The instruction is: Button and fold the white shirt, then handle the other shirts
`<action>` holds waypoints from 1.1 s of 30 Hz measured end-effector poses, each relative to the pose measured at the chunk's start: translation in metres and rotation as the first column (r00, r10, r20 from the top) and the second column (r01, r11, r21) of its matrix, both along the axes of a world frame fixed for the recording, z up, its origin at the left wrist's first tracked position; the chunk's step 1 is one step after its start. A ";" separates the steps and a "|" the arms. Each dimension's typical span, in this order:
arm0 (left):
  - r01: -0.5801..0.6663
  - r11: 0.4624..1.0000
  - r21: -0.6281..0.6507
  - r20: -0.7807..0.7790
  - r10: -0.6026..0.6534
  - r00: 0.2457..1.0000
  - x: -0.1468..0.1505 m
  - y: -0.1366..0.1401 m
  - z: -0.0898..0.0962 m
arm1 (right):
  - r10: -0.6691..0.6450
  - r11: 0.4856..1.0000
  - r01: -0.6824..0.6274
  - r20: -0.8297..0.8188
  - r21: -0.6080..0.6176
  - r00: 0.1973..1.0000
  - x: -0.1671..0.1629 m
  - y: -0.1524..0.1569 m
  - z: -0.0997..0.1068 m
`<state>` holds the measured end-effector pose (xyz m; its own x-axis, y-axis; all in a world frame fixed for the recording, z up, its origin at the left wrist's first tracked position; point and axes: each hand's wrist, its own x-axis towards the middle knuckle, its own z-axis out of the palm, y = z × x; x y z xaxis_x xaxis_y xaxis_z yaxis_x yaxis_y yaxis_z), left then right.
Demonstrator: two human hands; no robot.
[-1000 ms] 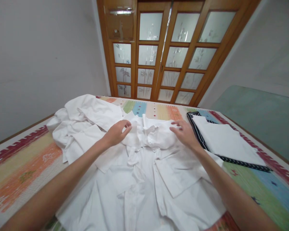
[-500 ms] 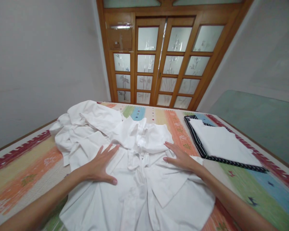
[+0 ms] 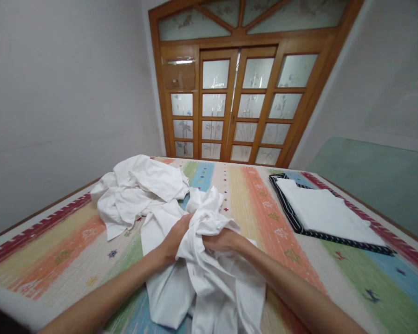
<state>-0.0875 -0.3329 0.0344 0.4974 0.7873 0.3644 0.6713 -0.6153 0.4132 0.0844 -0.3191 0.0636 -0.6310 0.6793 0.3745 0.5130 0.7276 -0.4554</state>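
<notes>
**Both hands gather a white garment at the centre of the striped bed**

The left hand [image 3: 174, 239] and the right hand [image 3: 225, 241] meet just below the middle of the frame, both closed on the same bunched white garment [image 3: 209, 273]. The cloth rises in a crumpled peak between and above the two hands, covers most of the fingers, and hangs down from them in loose folds toward the lower centre of the frame, where its lower part lies on the bed. The left hand grips the bundle from the left side, the right hand from the right, and the two sit close together with the fabric pressed between them.

Just beyond the left hand, in the centre left of the frame, lies a heap of white clothes [image 3: 135, 192], rumpled and touching the held garment along its upper left edge. In the right half of the frame, well apart from the hands, a folded white cloth [image 3: 323, 211] rests flat on a dark folded piece with white stripes [image 3: 285, 204]. All of it lies on a bed cover [image 3: 257, 204] striped in orange, green, blue and cream. At the top of the frame stands a wooden door with frosted glass panes [image 3: 237, 106].
</notes>
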 end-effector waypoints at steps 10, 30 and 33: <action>-0.216 0.933 0.289 0.069 0.204 0.976 -0.048 0.006 0.116 | 0.079 0.978 -0.023 -0.268 0.206 0.960 0.065 -0.030 0.072; -0.831 0.347 0.435 0.083 0.904 0.420 -0.130 0.076 0.200 | -0.223 0.938 0.288 -0.299 0.195 0.928 0.153 -0.011 0.066; -0.796 0.480 0.368 -0.172 0.877 0.448 -0.134 0.097 0.152 | -0.232 0.936 0.289 -0.266 0.201 0.936 0.157 -0.010 0.065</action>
<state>-0.2216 -0.2356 0.1866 -0.2562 0.8036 0.5373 0.9587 0.2821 0.0352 0.2416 -0.3287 0.1289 -0.3182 0.6828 0.6577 0.5979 0.6829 -0.4197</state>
